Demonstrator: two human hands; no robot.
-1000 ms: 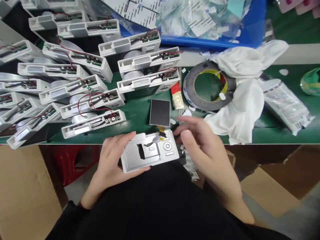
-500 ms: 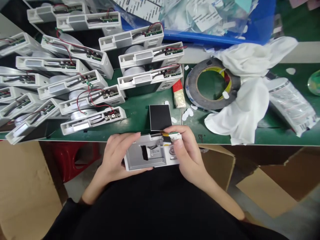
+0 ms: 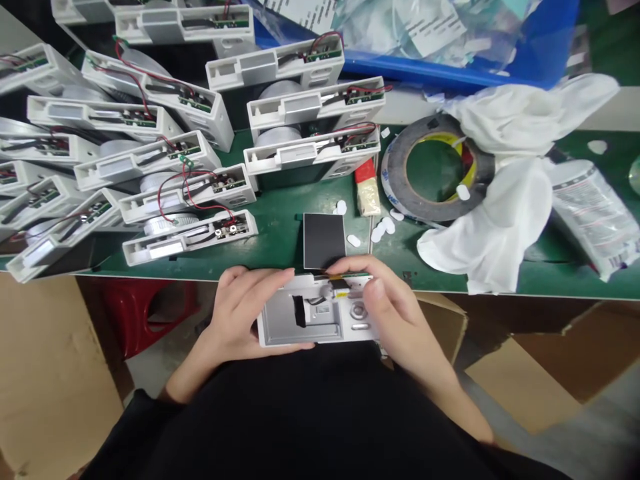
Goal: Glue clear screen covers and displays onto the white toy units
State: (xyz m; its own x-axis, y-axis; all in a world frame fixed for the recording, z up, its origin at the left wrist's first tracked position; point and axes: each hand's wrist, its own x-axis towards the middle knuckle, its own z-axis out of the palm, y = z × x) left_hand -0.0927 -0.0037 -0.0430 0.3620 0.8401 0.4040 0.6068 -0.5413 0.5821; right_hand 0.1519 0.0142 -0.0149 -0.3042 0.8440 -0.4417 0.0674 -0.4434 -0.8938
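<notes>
Between both grips, grey plastic camera back shell (image 3: 310,320): left hand (image 3: 240,313) clasping, right hand (image 3: 390,313) pinching connector; black rectangular screen panel (image 3: 324,240) unseated beyond.

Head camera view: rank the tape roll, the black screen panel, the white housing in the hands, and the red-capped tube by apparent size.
1. White housing, nearer the camera, so unsure against the tape roll
2. Tape roll
3. Black screen panel
4. Red-capped tube

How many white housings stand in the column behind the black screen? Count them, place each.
3: nearest housing just behind the black screen, middle one behind it, farthest by the blue bin. More lie piled left, some maybe hidden; the left hand holds another housing.
</notes>
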